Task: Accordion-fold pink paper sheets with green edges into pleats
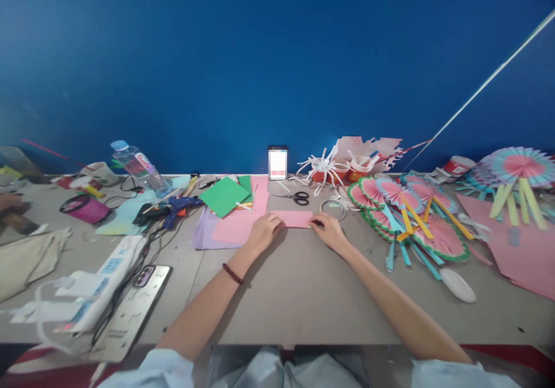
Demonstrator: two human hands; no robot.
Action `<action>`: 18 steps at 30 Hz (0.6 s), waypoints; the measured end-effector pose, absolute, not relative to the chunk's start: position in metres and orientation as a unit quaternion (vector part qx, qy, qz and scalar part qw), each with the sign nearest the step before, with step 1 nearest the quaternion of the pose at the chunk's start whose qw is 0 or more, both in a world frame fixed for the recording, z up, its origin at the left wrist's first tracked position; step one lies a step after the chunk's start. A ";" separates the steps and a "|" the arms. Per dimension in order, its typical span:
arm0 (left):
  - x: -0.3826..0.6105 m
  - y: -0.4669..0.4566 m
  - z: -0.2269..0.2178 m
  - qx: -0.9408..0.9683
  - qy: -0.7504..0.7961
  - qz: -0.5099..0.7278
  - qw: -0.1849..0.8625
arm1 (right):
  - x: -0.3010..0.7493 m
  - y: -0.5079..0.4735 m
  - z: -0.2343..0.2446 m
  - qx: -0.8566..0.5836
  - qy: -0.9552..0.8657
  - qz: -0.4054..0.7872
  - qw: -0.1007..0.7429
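A narrow pink strip of folded paper point(296, 220) lies crosswise at the middle of the table. My left hand point(265, 230) has its fingers bent and pressed together on the strip's left end. At the other end, the thumb and fingers of my right hand point(330, 231) pinch the paper's right edge. Just beyond the strip lie black-handled scissors point(299, 198), apart from both hands. A roll of tape point(333, 209) rests past my right hand. Sheets of pink paper point(232, 228) and a green sheet point(226, 196) are stacked beside my left hand.
Finished paper fans point(440, 240) crowd the right side, near a white oval object point(458, 285). A phone point(132, 313), a power strip point(108, 278) and cables lie at left. A tilted bottle point(141, 165) and a lit screen point(278, 164) stand by the blue wall point(277, 58).
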State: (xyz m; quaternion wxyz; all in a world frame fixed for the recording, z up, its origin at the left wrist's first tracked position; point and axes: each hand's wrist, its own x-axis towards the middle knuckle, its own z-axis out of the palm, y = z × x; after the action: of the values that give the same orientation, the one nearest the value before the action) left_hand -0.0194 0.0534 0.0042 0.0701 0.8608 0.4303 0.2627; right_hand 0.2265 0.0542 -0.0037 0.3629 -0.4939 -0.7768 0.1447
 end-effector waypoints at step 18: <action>-0.016 0.054 -0.001 0.867 0.426 0.254 -0.032 | 0.232 0.054 -0.009 -0.414 -0.812 0.089 0.400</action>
State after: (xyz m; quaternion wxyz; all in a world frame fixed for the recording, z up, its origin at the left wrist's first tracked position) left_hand -0.0159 0.0542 -0.0007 -0.0315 0.8674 0.4264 0.2545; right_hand 0.2323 0.0545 -0.0091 0.4005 -0.4145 -0.8123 0.0894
